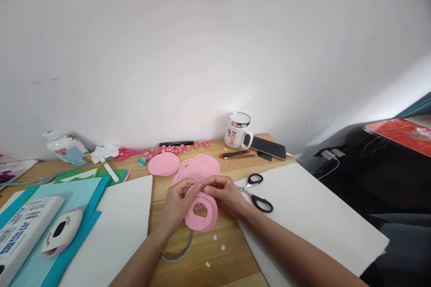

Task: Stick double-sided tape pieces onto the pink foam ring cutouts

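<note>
In the middle of the wooden desk, my left hand (180,200) and my right hand (226,193) meet fingertip to fingertip. Both pinch a small bit of pink paper, mostly hidden by the fingers. Just below them are pink paper rings (206,224), overlapping; I cannot tell whether they hang from the fingers or lie on the desk. Behind the hands sits a pile of pink paper cut-outs (205,165), with a stack of pink paper discs (164,164) to its left. Black-handled scissors (261,202) rest beside my right hand on white sheets (303,215).
A roll of tape (178,258) lies near my left forearm. Small pink rolled pieces (175,149) cluster by the wall. A white mug (238,132), a phone (268,148) and pens stand back right. Coloured paper (90,210), a white box (30,233) and a bottle (67,148) fill the left.
</note>
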### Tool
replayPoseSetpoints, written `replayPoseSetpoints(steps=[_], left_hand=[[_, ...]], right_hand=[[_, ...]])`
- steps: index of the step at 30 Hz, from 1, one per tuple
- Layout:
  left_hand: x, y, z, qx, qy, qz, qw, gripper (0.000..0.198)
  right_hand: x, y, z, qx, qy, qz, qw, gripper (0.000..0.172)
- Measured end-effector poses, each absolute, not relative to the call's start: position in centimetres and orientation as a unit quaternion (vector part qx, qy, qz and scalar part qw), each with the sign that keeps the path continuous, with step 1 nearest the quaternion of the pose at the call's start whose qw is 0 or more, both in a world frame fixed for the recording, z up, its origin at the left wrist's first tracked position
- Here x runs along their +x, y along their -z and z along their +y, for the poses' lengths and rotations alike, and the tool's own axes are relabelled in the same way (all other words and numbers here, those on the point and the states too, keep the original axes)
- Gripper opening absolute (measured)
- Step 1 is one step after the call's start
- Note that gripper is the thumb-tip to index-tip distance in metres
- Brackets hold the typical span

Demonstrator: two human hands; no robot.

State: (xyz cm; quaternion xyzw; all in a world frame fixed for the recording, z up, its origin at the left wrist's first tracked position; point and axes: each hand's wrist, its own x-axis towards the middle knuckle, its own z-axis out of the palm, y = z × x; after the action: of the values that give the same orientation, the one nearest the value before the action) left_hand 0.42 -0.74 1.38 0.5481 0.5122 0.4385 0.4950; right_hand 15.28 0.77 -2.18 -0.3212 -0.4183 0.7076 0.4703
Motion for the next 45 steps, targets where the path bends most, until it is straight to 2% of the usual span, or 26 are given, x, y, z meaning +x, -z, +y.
replayPoseSetpoints(steps=[28, 45], left_hand=[[0.21, -1.26, -0.67, 0.568, -0.43, 0.52, 0.471, 0.021], [-0.06, -0.57, -0.31, 0.531, -0.453, 0.5, 0.513, 0.026]], right_hand=[[15.35, 2.11, 0.88, -0.34, -0.694, -0.432, 0.465, 0.024], [14.92, 1.67, 1.38, -0.337, -0.67, -0.433, 0.501, 0.02]])
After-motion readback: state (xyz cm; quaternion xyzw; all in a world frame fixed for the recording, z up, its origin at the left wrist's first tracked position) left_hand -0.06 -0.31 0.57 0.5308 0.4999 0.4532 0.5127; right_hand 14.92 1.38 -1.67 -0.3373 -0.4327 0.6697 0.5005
